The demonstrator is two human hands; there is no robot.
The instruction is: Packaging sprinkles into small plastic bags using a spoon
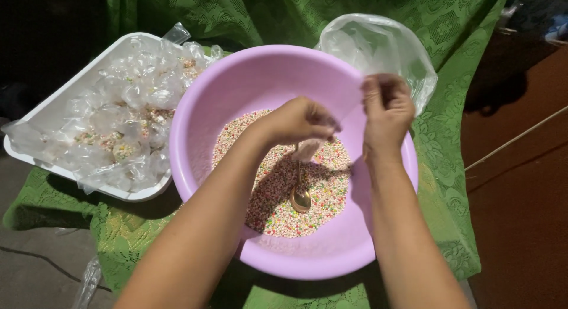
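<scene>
Lilac plastic fills my view: a wide round lilac plastic basin [260, 78] sits at the centre on a green lace cloth [449, 167] draped over the counter, holding a bed of tiny multicoloured sugar beads [319, 193]. Above the beads, my left hand [299, 121] is closed, fingers pinched on the lower end of a small clear plastic bag [309, 148], whose filled tip hangs just beneath the knuckles. My right hand [387, 110], at about three o'clock from the left, is also closed, gripping the bag's upper edge. So the bag's long axis runs roughly from eight o'clock up to two o'clock between the two hands, and the left is the nearer one to its filled end. Directly below, at six o'clock from the left hand, a gold-coloured metal spoon [300, 196] lies in the beads, bowl toward me. At nine o'clock a white rectangular tray [71, 84] holds many filled clear packets [127, 125].
</scene>
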